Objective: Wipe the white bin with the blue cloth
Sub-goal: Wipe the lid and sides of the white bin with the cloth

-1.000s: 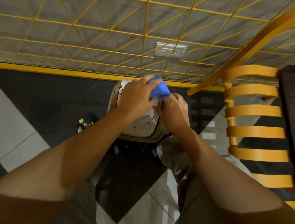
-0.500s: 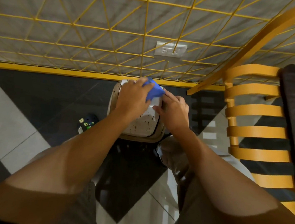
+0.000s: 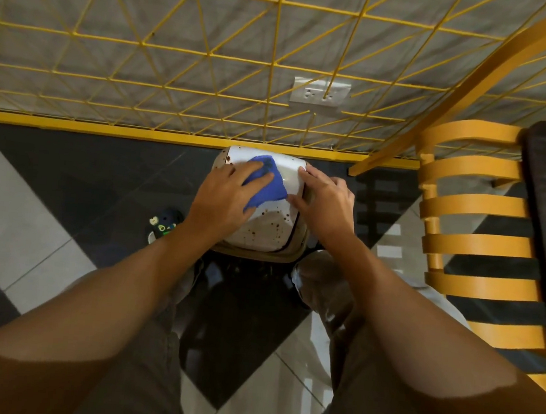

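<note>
The white bin (image 3: 264, 235) is parked on the floor (image 3: 69, 182), shoved right up against the yellow skirting (image 3: 107, 128) at the foot of the wall; it's seen from straight above, and its top is speckled with brown spots on the near half while the far half looks cleaner. The blue cloth (image 3: 271, 187) is laid on the far part of that top, a bit left of the middle. It's pressed down by the left hand (image 3: 226, 199), whose fingers (image 3: 260, 181) are spread and laid flat across it, with a bit of cloth poking out from under the palm on the near side. The right hand (image 3: 329, 205) is rested on the bin's right edge; its fingers (image 3: 310, 177) are kept close together and fairly straight, pointed towards the wall, with the thumb set on the top right by the cloth's corner. Whether that edge is actually gripped can't be told tbh.

A yellow slatted chair (image 3: 473, 244) is stood off to the right; a wall socket (image 3: 321, 92) is seen behind the yellow wire grid (image 3: 180, 43); a dark shoe (image 3: 164, 225) with green bits on it is left on the floor near the bin's left side.
</note>
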A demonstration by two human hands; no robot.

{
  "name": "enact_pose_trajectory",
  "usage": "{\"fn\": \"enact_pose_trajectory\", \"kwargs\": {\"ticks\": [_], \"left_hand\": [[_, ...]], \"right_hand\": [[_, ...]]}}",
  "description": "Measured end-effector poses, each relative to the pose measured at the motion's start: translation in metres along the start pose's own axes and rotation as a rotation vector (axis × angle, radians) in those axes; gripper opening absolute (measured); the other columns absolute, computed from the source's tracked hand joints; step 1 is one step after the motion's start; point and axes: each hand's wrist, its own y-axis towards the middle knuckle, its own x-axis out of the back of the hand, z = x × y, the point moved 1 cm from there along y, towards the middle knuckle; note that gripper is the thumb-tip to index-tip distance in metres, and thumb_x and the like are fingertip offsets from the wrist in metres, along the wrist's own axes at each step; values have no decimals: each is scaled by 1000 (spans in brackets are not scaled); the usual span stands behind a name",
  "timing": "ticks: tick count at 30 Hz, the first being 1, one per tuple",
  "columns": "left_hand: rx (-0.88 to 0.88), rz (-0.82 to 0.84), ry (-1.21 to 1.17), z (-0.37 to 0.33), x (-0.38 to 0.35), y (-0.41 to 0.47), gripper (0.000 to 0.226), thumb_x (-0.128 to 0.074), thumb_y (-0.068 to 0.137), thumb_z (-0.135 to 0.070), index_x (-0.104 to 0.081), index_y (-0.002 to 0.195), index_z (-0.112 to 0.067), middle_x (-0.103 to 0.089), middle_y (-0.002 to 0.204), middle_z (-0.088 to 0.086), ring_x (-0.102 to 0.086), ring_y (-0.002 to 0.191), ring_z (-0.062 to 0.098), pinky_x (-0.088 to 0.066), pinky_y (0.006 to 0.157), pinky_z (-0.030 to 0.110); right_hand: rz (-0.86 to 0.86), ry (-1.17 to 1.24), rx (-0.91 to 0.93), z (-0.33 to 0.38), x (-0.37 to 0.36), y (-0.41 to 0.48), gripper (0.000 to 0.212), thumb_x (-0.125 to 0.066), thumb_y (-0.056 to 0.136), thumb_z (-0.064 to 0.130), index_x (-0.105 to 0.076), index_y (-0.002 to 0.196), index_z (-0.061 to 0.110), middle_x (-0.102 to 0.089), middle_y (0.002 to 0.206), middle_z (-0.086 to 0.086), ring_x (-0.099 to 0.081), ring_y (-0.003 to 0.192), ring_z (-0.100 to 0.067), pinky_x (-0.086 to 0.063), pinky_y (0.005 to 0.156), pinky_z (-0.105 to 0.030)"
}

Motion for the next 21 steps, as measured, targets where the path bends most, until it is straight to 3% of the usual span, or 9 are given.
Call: {"fn": "enact_pose_trajectory", "kwargs": {"ticks": [4, 7, 10, 16, 18, 21], "left_hand": [[-28, 13, -2, 6, -1, -5, 56, -72, 70, -18, -57, 124, -12, -58, 125, 16, -62, 86, 39, -51, 70, 43], [187, -28, -57, 9, 4, 2, 50, -62, 79, -21, -55, 128, -14, -54, 131, 13, -58, 92, 40, -48, 77, 47], [387, -44, -125, 3, 8, 6, 52, -65, 80, -18, -52, 130, -14, -49, 136, 13, -54, 101, 40, -42, 88, 48], [20, 0, -45, -18, -6, -15, 60, -75, 66, -13, -59, 123, -11, -60, 124, 16, -61, 83, 36, -53, 72, 42], [40, -15, -49, -13, -6, -16, 59, -74, 68, -15, -58, 124, -12, -59, 125, 15, -61, 85, 36, -51, 72, 42], [206, -46, -70, 0, 0, -10, 55, -63, 74, -23, -56, 127, -13, -56, 129, 14, -59, 90, 39, -48, 75, 45]], "right_hand": [[3, -9, 7, 2, 1, 0, 55, -61, 86, 38, -43, 137, 27, -39, 148, 9, -34, 130, -27, -25, 107, -42], [19, -33, 8, 3, 2, 2, 56, -61, 86, 40, -43, 138, 27, -39, 148, 7, -33, 131, -28, -25, 106, -43], [15, -35, -1, 4, 1, 0, 57, -61, 86, 40, -43, 138, 26, -40, 148, 6, -33, 131, -27, -25, 107, -43], [6, -39, 7, 3, -1, -1, 54, -59, 88, 36, -42, 138, 26, -38, 149, 7, -34, 131, -26, -25, 107, -41], [3, -48, 9, 3, -2, 0, 55, -59, 88, 38, -42, 138, 26, -38, 149, 8, -34, 131, -26, -24, 107, -40], [-2, -42, 12, 2, -2, 0, 55, -59, 88, 38, -41, 139, 27, -38, 149, 7, -35, 132, -27, -24, 108, -42]]}}
